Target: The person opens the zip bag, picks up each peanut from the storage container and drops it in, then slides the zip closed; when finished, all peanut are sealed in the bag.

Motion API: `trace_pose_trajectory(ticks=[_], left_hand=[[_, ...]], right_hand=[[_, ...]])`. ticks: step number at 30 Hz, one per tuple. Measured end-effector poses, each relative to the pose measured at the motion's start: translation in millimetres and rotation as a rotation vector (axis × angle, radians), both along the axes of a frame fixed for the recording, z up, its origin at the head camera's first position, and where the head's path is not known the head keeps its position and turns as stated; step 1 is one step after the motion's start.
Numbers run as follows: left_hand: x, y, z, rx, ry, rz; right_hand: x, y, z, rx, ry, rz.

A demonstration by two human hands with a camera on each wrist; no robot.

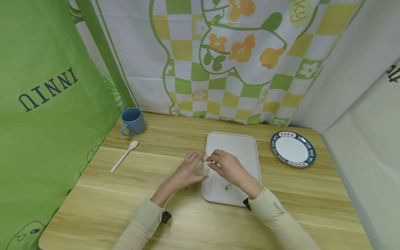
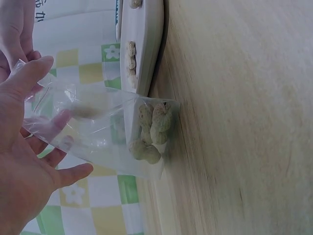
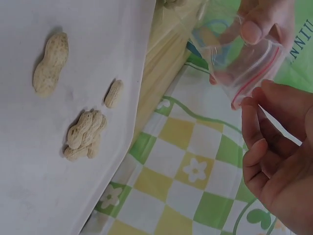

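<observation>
A clear zip bag (image 2: 93, 117) with a red line along its mouth hangs between the two hands. Several peanuts (image 2: 159, 125) lie in its lower end, close over the table beside the tray. My left hand (image 1: 186, 172) holds the bag near its mouth, some fingers showing behind the plastic. At the red-lined edge, the thumb and a finger of my right hand (image 3: 281, 142) pinch a corner of the bag. Several more peanuts, among them a long peanut (image 3: 51, 63), lie on the white tray (image 1: 232, 144), below and beside my right hand.
At the back left of the wooden table (image 1: 175, 222) stands a blue mug (image 1: 134, 121), with a white spoon (image 1: 124, 156) in front of it. A dark-rimmed plate (image 1: 292, 149) lies right of the tray. Patterned cloth (image 1: 225, 93) hangs behind the table.
</observation>
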State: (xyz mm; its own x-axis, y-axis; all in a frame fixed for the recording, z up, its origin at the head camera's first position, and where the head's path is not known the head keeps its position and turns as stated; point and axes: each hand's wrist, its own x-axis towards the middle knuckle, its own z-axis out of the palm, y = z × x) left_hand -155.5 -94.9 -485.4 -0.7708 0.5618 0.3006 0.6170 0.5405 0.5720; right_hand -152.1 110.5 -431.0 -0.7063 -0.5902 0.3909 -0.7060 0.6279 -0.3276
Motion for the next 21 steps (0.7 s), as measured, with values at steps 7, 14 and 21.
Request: trace_pose_trajectory(ticks=[7,14,21], left_hand=[[-0.3,-2.6,1.6,0.001,0.006,0.007],[-2.3,-3.7,3.9,0.01,0.023,0.022],[-3.4,-4.3,1.5,0.008,0.018,0.03]], right_hand=[[2.8,20,-1.5,-0.095,-0.052,-0.092],[12.7,42,-17.9,0.106,-0.307,-0.05],[20.8,58,-35.1,0.23,-0.436,-0.038]])
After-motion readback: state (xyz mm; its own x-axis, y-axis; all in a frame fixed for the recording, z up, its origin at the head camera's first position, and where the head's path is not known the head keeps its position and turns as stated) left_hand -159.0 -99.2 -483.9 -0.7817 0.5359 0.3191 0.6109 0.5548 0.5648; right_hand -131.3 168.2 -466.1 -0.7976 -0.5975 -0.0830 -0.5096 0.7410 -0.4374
